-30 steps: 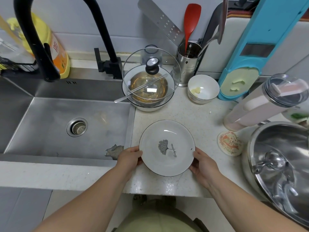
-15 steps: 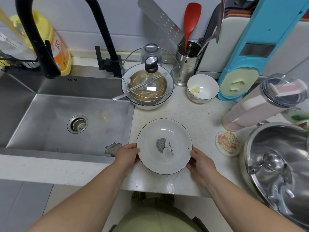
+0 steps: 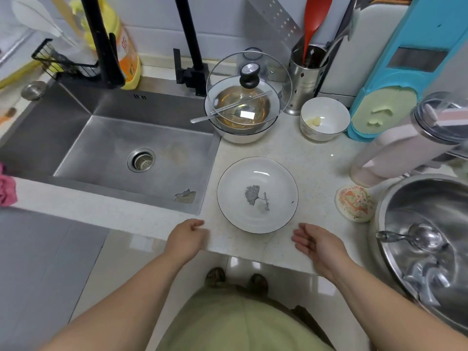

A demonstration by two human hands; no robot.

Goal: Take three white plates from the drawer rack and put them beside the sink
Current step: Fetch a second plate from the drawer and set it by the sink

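Observation:
A white plate (image 3: 257, 195) with a thin dark rim and a grey leaf print lies flat on the speckled counter (image 3: 316, 160), just right of the steel sink (image 3: 121, 148). Only one plate shows; whether others lie under it I cannot tell. My left hand (image 3: 186, 239) hovers at the counter's front edge, left of and below the plate, fingers loosely curled and holding nothing. My right hand (image 3: 317, 245) is below and right of the plate, palm turned inward, fingers apart, empty. Neither hand touches the plate. The drawer rack is out of view.
Behind the plate stands a bowl under a glass lid (image 3: 247, 95) with a spoon sticking out. A small white bowl (image 3: 324, 119), a steel utensil holder (image 3: 306, 79), a pink container (image 3: 405, 145), a round coaster (image 3: 354, 202) and a large steel pot (image 3: 430, 236) crowd the right.
Both hands have let go of the plate's rim and drawn back toward the counter's front edge. The plate now rests alone on the counter.

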